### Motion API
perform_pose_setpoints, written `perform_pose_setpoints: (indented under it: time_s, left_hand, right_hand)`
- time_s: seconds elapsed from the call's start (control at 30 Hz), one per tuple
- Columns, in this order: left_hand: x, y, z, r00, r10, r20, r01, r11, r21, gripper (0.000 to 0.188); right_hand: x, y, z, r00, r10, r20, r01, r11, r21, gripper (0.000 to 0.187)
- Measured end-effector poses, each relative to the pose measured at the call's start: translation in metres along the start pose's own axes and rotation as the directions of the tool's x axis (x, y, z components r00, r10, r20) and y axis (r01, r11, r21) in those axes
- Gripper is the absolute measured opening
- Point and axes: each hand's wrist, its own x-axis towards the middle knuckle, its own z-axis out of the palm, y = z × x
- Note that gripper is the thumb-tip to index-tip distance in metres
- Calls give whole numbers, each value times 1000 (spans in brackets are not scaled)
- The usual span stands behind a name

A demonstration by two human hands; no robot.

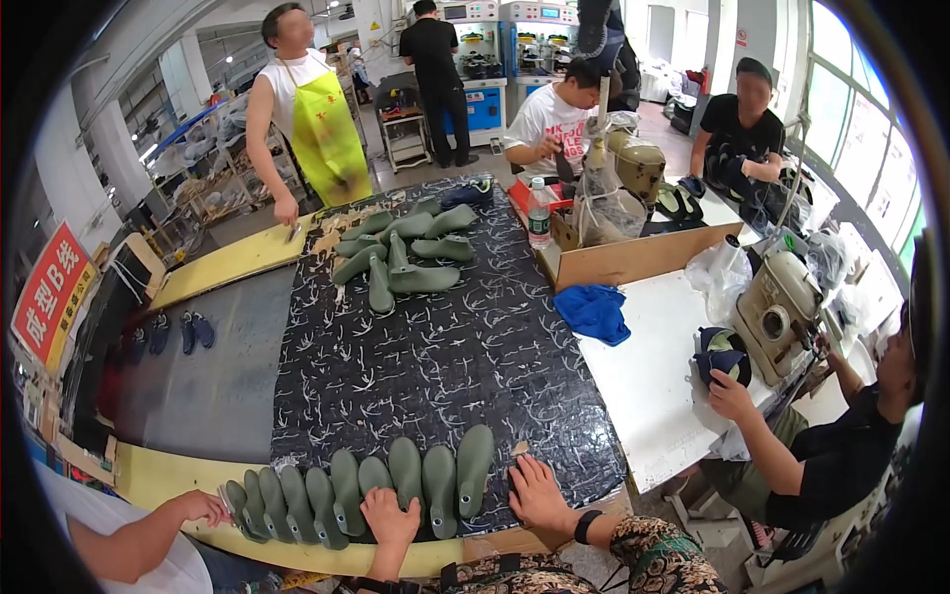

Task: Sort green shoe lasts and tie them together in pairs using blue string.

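A row of dark green shoe lasts (348, 492) stands side by side along the near edge of a black-covered table (426, 366). My left hand (389, 519) lies over the near end of one last in the row, thumb and fingers bent around it; part of that last is hidden. To the right of the row, my right hand (537, 492) rests palm down on the black cover with its fingers apart and nothing in it. The rightmost last (475, 470) stands between my two hands. More green lasts (396, 252) lie in a loose pile at the table's far side.
A co-worker's hand (203, 507) is at the row's left end. A dark conveyor belt (233, 386) runs along the left, with shoes on it. At right, a person holds a shoe (722, 356) beside a sewing machine (777, 317). A blue cloth (594, 313) and a bottle (539, 213) sit nearby.
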Motion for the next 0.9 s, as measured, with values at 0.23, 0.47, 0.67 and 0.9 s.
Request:
perform_pose_setpoints:
  time_s: [0.23,0.47,0.67,0.9]
  left_hand:
    - [-1,-4,1,1000,-5,7,5,1000,-28,38]
    - [-2,-3,0,1000,-22,0,22,999,-38,38]
    - [-2,-3,3,999,-33,-8,33,999,-37,39]
    - [1,0,-2,999,-24,-30,22,998,-61,37]
  right_hand:
    - [1,-2,4,1000,10,15,-10,1000,-11,48]
    - [1,-5,3,1000,12,16,-12,1000,-19,49]
    - [4,-7,0,999,23,43,-23,1000,-16,49]
    - [2,-4,9,995,41,87,-41,999,-10,54]
